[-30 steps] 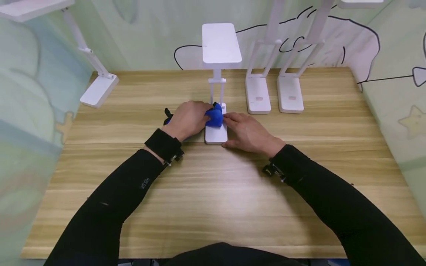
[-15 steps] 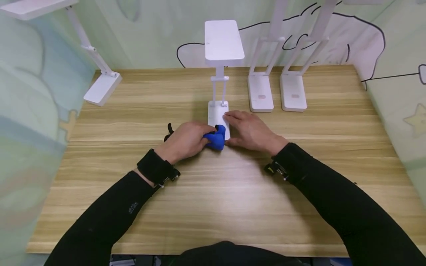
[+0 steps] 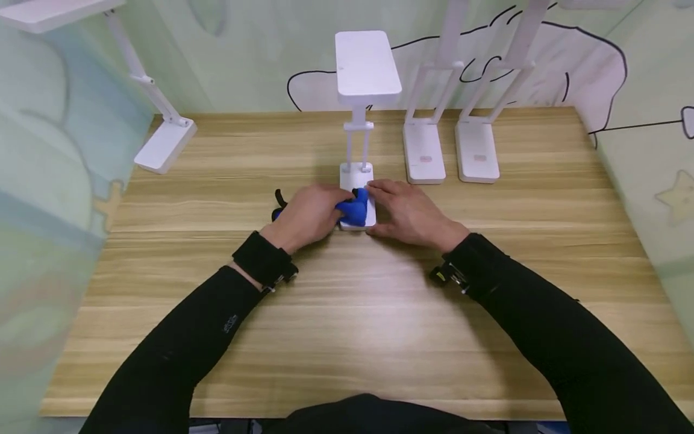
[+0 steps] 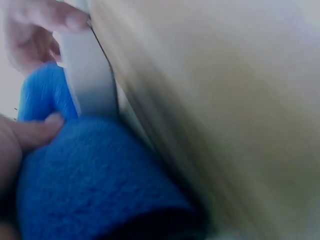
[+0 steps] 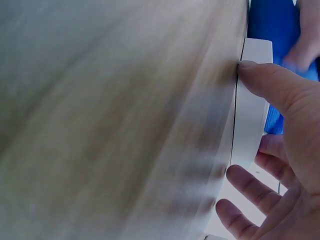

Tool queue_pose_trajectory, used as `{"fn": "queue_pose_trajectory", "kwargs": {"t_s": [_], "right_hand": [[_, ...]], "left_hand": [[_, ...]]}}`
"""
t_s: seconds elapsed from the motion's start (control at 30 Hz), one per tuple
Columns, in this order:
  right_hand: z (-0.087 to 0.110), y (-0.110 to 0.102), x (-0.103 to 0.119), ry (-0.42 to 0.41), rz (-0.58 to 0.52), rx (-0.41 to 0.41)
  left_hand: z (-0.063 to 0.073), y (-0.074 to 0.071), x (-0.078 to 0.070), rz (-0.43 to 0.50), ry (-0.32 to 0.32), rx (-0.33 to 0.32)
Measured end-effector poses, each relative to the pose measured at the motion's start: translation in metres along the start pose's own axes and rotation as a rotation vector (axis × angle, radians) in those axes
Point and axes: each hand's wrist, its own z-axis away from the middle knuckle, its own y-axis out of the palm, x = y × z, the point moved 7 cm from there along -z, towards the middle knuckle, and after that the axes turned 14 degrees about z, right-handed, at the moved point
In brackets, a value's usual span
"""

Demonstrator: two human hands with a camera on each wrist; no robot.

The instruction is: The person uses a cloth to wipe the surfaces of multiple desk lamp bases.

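My left hand (image 3: 311, 212) grips a fuzzy blue cloth (image 3: 353, 211) with black trim and a dark strap end poking out on its left. The cloth lies over the front half of the white base of a desk lamp (image 3: 355, 176). My right hand (image 3: 410, 212) rests against the right side of this base, thumb near its front corner. In the right wrist view the thumb (image 5: 265, 80) presses the base's side wall, and the other fingers spread along it. The left wrist view shows the fuzzy cloth (image 4: 100, 175) close up against the base (image 4: 90, 75).
Two more white lamps (image 3: 425, 154) (image 3: 477, 154) stand at the back right of the wooden table (image 3: 358, 337). Another lamp (image 3: 165, 146) is at the back left, its head leaning out over the left. Printed wall panels (image 3: 244, 54) border the back and sides.
My left hand drew the cloth forward to the base's front edge, then moved it partway back toward the lamp's stem. My right hand has stayed at the base's right side.
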Motion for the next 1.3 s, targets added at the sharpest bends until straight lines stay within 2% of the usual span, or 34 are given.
{"fn": "queue_pose_trajectory", "kwargs": {"t_s": [0.1,0.17,0.27,0.37,0.43,0.5,0.57,0.67,0.73,0.83,0.9,1.0,1.2,1.3], "right_hand": [[0.002,0.001,-0.002,0.014,-0.008,0.018],[0.002,0.001,-0.002,0.018,-0.016,0.022],[0.001,0.003,-0.001,0.016,-0.024,0.027],[0.0,0.003,0.002,0.015,-0.026,0.024],[0.0,0.004,0.003,0.016,-0.026,0.028],[0.001,0.005,0.004,0.018,-0.026,0.033],[0.002,0.005,0.004,0.023,-0.028,0.041],[0.004,0.007,0.002,0.03,-0.025,0.05],[0.005,0.007,0.001,0.033,-0.023,0.055],[0.006,0.007,-0.001,0.036,-0.021,0.06],[0.006,0.005,-0.001,0.036,-0.019,0.055],[0.004,0.002,-0.001,0.035,-0.001,0.047],[0.004,0.003,0.001,0.039,0.026,0.06],[0.005,0.004,-0.001,0.055,0.035,0.059]], "left_hand": [[0.016,0.003,-0.005,0.052,0.066,0.113],[0.025,0.002,-0.002,0.083,0.085,0.173],[0.027,-0.008,0.014,0.096,0.012,0.219],[0.017,-0.022,0.041,0.059,-0.15,0.211],[0.004,-0.033,0.059,0.007,-0.245,0.184],[-0.013,-0.042,0.075,-0.024,-0.305,0.139],[-0.033,-0.049,0.085,-0.029,-0.33,0.087],[-0.063,-0.053,0.085,0.02,-0.315,0.044],[-0.081,-0.051,0.08,0.074,-0.289,0.057],[-0.103,-0.042,0.07,0.122,-0.287,0.151],[-0.113,-0.036,0.066,0.147,-0.313,0.22],[-0.118,-0.032,0.064,0.138,-0.33,0.283],[-0.105,-0.033,0.068,0.087,-0.276,0.278],[-0.101,-0.034,0.071,0.125,-0.321,0.292]]}}
